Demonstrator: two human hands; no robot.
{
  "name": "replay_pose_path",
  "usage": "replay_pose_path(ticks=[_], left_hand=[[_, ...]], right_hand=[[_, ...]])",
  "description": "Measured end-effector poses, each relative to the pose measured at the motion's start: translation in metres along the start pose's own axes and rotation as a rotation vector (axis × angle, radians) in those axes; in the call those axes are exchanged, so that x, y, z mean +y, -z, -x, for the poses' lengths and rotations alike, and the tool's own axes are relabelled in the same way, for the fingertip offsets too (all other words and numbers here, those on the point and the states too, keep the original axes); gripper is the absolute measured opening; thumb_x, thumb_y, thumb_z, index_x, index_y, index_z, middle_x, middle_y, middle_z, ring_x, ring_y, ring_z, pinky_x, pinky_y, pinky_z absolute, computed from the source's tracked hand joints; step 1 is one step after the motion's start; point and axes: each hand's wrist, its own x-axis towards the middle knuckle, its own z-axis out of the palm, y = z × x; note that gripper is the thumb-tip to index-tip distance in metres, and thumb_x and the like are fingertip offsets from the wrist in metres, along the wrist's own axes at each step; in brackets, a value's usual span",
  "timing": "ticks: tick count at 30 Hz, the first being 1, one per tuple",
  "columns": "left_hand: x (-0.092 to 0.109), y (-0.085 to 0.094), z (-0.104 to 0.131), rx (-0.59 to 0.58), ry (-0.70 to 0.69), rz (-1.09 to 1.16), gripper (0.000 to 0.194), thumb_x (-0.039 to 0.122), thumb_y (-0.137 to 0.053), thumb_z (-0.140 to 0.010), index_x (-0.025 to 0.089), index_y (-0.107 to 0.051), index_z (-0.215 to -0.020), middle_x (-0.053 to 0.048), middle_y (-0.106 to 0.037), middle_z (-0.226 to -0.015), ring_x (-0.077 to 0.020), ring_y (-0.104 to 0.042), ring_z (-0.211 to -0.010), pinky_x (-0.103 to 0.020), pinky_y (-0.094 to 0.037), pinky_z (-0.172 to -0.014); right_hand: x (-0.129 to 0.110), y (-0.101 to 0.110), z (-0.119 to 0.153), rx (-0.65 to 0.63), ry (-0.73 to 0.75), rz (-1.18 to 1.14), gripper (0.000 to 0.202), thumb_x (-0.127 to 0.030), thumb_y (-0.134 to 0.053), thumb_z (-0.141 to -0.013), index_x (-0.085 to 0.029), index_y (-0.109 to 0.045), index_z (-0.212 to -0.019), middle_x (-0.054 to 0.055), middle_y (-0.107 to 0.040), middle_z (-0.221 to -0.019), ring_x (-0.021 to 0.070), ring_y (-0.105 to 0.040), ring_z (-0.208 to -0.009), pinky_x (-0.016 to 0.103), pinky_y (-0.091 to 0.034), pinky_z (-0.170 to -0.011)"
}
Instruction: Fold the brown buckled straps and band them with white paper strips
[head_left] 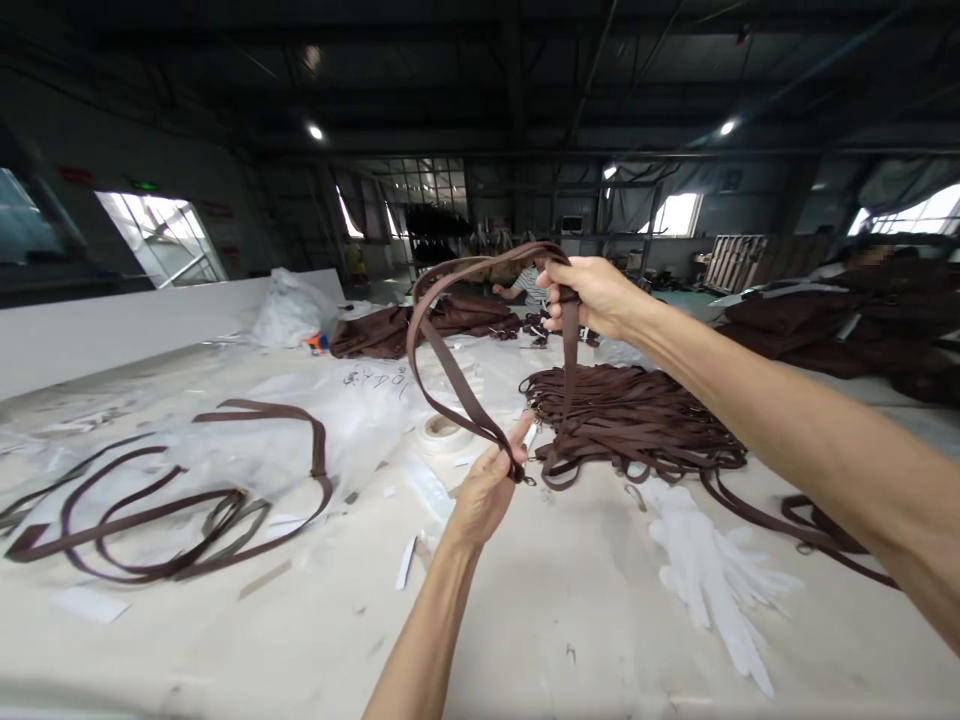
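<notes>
A long brown strap [452,372] hangs in a loop between my two hands, above the table. My left hand [484,492] is closed on its lower end, where a small metal clip [529,481] sticks out past the fingers. Higher up and to the right, my right hand [589,295] pinches the folded upper part, and a length of strap drops from it. Just behind and below lies a thick pile of similar brown straps [645,420]. Several loose straps [322,450] lie curled on the table at the left.
White gloves [712,570] lie at the front right of the table [570,610]. A roll of tape [444,430], clear plastic sheeting [360,400] and paper scraps are scattered about. Brown fabric [382,330] is heaped at the back, more [840,320] at the right. A person in a striped top [531,287] is beyond.
</notes>
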Motion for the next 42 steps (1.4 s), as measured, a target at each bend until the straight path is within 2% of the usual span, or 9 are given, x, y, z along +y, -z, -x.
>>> replay_pose_path(ticks=[3, 8, 14, 22, 25, 30, 34, 38, 42], left_hand=[[0.000, -0.008, -0.004, -0.124, 0.037, 0.012, 0.046, 0.064, -0.075, -0.068, 0.019, -0.064, -0.069, -0.015, -0.070, -0.116, -0.0366, -0.061, -0.116, -0.052, -0.042, -0.101], [-0.001, -0.015, 0.023, -0.384, 0.110, 0.183, 0.039, 0.056, -0.079, -0.070, 0.020, -0.066, -0.068, -0.009, -0.072, -0.092, -0.0321, -0.070, -0.097, -0.056, -0.044, -0.100], [0.002, 0.008, 0.054, -0.240, 0.189, 0.119, 0.030, 0.046, -0.078, -0.076, 0.017, -0.071, -0.074, -0.004, -0.063, -0.080, -0.0168, -0.066, -0.065, -0.035, -0.054, -0.074], [0.015, 0.027, 0.067, -0.164, 0.211, -0.190, 0.028, 0.046, -0.076, -0.078, 0.018, -0.078, -0.083, -0.014, -0.060, -0.128, -0.0297, -0.061, -0.109, -0.043, -0.051, -0.096], [0.009, 0.018, 0.060, -0.170, 0.126, -0.418, 0.024, 0.044, -0.071, -0.083, 0.023, -0.079, -0.088, -0.010, -0.049, -0.148, -0.0360, -0.033, -0.143, -0.049, -0.031, -0.116], [-0.006, -0.008, 0.038, -0.179, 0.010, -0.562, 0.023, 0.043, -0.064, -0.088, 0.026, -0.079, -0.094, -0.002, -0.036, -0.159, -0.0316, -0.011, -0.153, -0.046, -0.017, -0.123], [-0.019, -0.036, 0.013, -0.129, -0.053, -0.577, 0.027, 0.045, -0.065, -0.087, 0.022, -0.078, -0.094, -0.008, -0.053, -0.146, -0.0317, -0.020, -0.150, -0.045, -0.017, -0.123], [-0.036, -0.054, -0.010, -0.081, -0.139, -0.543, 0.034, 0.047, -0.059, -0.090, 0.019, -0.076, -0.097, -0.011, -0.065, -0.130, -0.0306, -0.048, -0.133, -0.044, -0.033, -0.114], [-0.040, -0.029, -0.002, -0.020, -0.148, -0.588, 0.040, 0.048, -0.054, -0.092, 0.014, -0.073, -0.101, -0.011, -0.073, -0.106, -0.0249, -0.063, -0.105, -0.038, -0.046, -0.100]], right_hand=[[-0.002, -0.015, 0.009, -0.105, -0.022, -0.049, 0.018, -0.026, -0.058, -0.095, -0.016, -0.057, -0.080, -0.004, -0.051, -0.057, 0.0098, -0.051, -0.046, 0.031, -0.058, -0.052], [-0.003, -0.023, 0.017, -0.142, -0.015, -0.068, 0.019, -0.021, -0.050, -0.097, -0.015, -0.057, -0.081, -0.004, -0.053, -0.055, 0.0103, -0.052, -0.045, 0.031, -0.058, -0.051], [-0.004, -0.007, 0.017, 0.001, 0.061, -0.045, 0.013, -0.011, -0.055, -0.088, -0.019, -0.054, -0.078, -0.004, -0.055, -0.054, 0.0127, -0.056, -0.045, 0.033, -0.059, -0.052], [-0.001, -0.004, 0.018, 0.104, 0.079, 0.005, 0.014, -0.012, -0.059, -0.084, -0.019, -0.054, -0.072, -0.007, -0.042, -0.046, 0.0079, -0.040, -0.036, 0.027, -0.052, -0.041], [-0.005, -0.016, 0.018, 0.103, 0.093, 0.052, 0.018, -0.012, -0.058, -0.084, -0.020, -0.052, -0.069, -0.008, -0.038, -0.044, 0.0067, -0.036, -0.035, 0.023, -0.048, -0.038], [-0.012, -0.029, 0.014, 0.192, 0.157, 0.216, 0.020, -0.012, -0.059, -0.083, -0.021, -0.049, -0.068, -0.007, -0.040, -0.045, 0.0077, -0.040, -0.036, 0.022, -0.046, -0.038], [-0.015, -0.033, 0.015, 0.232, 0.134, 0.278, 0.019, -0.012, -0.055, -0.086, -0.021, -0.049, -0.070, -0.007, -0.039, -0.047, 0.0082, -0.041, -0.038, 0.022, -0.048, -0.040], [-0.020, -0.030, 0.018, 0.197, 0.148, 0.210, 0.017, -0.015, -0.054, -0.089, -0.020, -0.049, -0.074, -0.008, -0.038, -0.048, 0.0074, -0.040, -0.039, 0.022, -0.050, -0.044], [-0.020, 0.009, 0.035, -0.007, 0.194, 0.134, 0.011, -0.018, -0.056, -0.089, -0.017, -0.052, -0.078, -0.007, -0.044, -0.053, 0.0075, -0.046, -0.046, 0.025, -0.054, -0.056]])
